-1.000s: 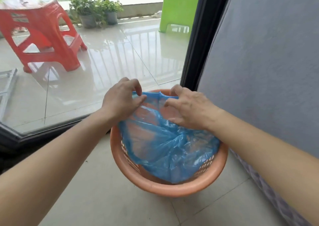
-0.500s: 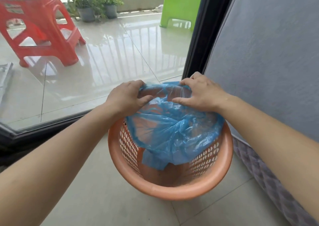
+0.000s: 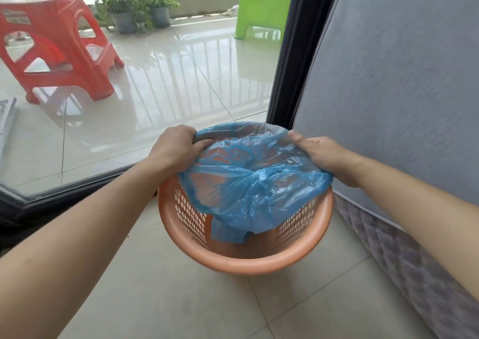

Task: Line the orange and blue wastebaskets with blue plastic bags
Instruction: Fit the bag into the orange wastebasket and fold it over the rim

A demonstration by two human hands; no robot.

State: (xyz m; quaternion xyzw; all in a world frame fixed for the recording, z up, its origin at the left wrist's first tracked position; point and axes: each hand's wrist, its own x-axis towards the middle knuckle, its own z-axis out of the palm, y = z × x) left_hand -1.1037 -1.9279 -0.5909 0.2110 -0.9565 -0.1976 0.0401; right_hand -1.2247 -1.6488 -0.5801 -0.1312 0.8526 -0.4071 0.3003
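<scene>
An orange perforated wastebasket [image 3: 241, 262] stands on the tiled floor in front of me. A blue plastic bag [image 3: 254, 183] hangs in its mouth, its opening stretched over the far rim while its bottom dangles inside. My left hand [image 3: 174, 147] grips the bag's edge at the far left of the rim. My right hand [image 3: 320, 154] holds the bag's edge at the far right of the rim. The near rim is bare. No blue wastebasket is in view.
A grey upholstered panel [image 3: 394, 85] rises close on the right. A glass door with a dark frame [image 3: 293, 53] stands behind the basket. Beyond the glass are a red stool [image 3: 57, 40], a green stool [image 3: 261, 7] and potted plants [image 3: 134, 9].
Both hands have moved apart along the far rim, spreading the bag's opening wider over it. The bag's body has lifted and now hangs higher in the basket.
</scene>
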